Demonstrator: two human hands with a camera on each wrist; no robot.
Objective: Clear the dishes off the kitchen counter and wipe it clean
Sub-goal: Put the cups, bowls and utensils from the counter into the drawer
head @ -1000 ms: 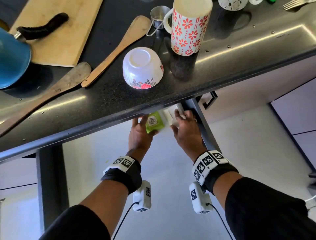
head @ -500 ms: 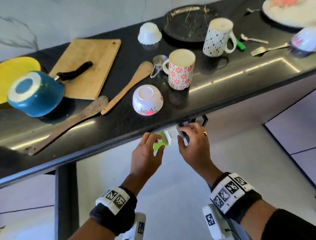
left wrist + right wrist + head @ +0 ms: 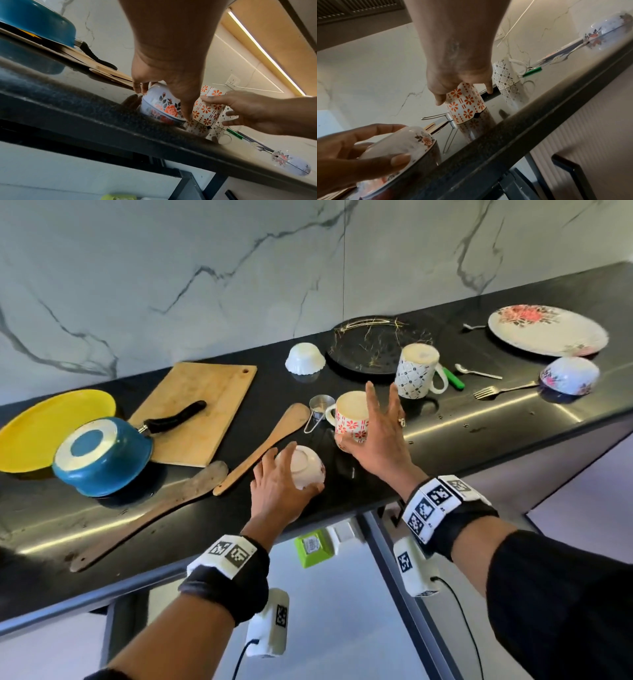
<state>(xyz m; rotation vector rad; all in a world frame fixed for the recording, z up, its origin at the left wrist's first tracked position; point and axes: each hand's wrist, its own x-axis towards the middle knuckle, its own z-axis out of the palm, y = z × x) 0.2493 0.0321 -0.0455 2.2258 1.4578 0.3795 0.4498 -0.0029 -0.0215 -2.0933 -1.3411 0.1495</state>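
Both hands up from under the counter edge since half a second ago, green packet left below. Left hand now curled round the upturned floral bowl near the front edge, tipping it. Right hand at the red-flowered mug just behind, thumb on its side, fingers spread wide.

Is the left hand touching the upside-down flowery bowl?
Touching. In the left wrist view the left hand wraps its fingers and thumb round the flowery bowl; the right wrist view shows the thumb pressed against its side.
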